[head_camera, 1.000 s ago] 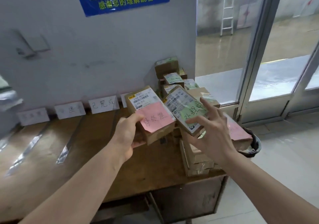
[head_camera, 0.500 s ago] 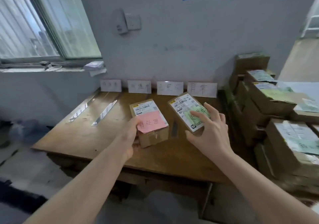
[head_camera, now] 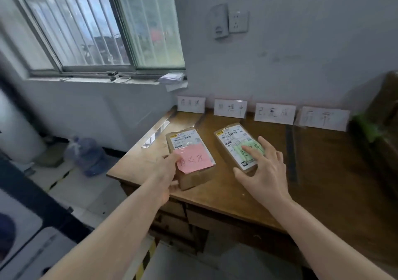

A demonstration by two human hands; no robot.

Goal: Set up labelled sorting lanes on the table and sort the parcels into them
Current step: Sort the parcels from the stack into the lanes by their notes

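The left hand (head_camera: pixel 167 176) holds the pink-note parcel (head_camera: pixel 183 138) by its near-left corner, thumb on the pink note and fingers wrapped round the side; the right hand (head_camera: pixel 263 167) is spread wide over the green-note parcel (head_camera: pixel 233 141), fingertips on the green note and thumb hooked at the near end, so it holds that one too. Both parcels sit low over the left half of the desk (head_camera: pixel 226 195), midway between front and back edges; I cannot tell whether either is fully down. The pink one lines up with the first label card (head_camera: pixel 191 104) at the back-left corner, and the green one with the second label card (head_camera: pixel 230 108) just beside it. To do this step well, check each note against its card before letting go, since the first card's writing is too blurred to read here; set each parcel flat and square to the back edge; keep the pink one to the right of the tape strip (head_camera: pixel 156 132) along the left edge; leave a gap between the two so the lanes read apart; lift the thumbs off last, so the notes are not dragged.
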